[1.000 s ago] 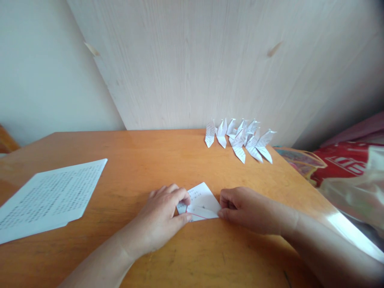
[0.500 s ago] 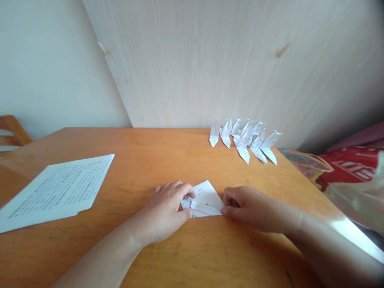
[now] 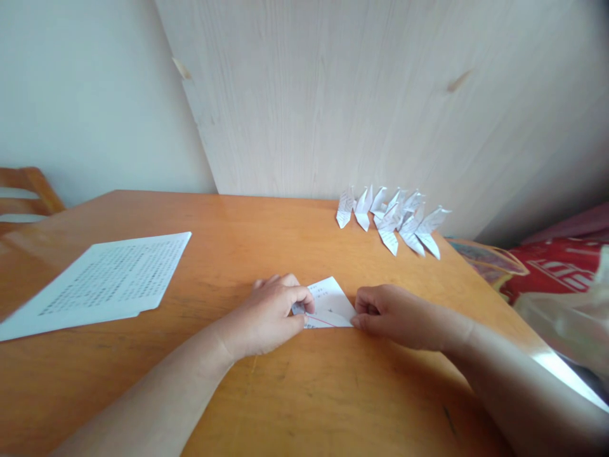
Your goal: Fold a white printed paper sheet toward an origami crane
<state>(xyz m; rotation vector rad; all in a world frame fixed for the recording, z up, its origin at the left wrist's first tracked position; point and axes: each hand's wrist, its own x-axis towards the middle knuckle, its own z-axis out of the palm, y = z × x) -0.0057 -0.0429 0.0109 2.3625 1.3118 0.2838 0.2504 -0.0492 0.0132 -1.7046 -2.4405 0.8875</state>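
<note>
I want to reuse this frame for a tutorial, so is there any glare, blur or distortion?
Head view: glare streaks the table near its right edge; the printed sheet smears at its left end; the wood panel leans from wide-angle bending; the folded paper is sharp.

Orange-brown wooden table [image 3: 266,393] with a glossy top. At the left lies a flat printed sheet [image 3: 109,279]. Near the far right edge is a tight row of folded paper cranes [image 3: 392,219], overlapping one another. At front centre a small folded paper [image 3: 330,304] lies flat, held at its left edge by the left hand [image 3: 271,314] and at its right corner by the right hand [image 3: 394,314].
</note>
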